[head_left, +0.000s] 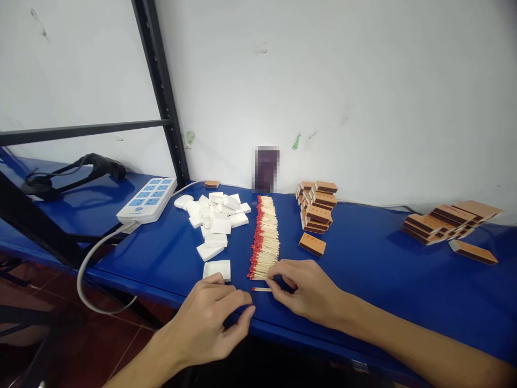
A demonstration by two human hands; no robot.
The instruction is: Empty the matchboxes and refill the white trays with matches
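Note:
A long row of red-tipped matches (pixel 265 237) lies on the blue table (pixel 363 269), running away from me. One single match (pixel 262 289) lies apart at the row's near end. My right hand (pixel 307 291) pinches the single match's wooden end with thumb and forefinger. My left hand (pixel 214 318) rests curled at the table's front edge just left of that match, fingertips close to its red head; whether anything is in it I cannot see. A white inner tray (pixel 217 268) lies right above my left hand.
A heap of white inner trays (pixel 216 215) sits left of the matches. Brown matchbox sleeves are stacked to the right (pixel 317 207) and far right (pixel 448 221), one loose sleeve (pixel 312 243) between. A white power strip (pixel 147 199) with its cable lies at the left beside a black metal frame (pixel 161 91).

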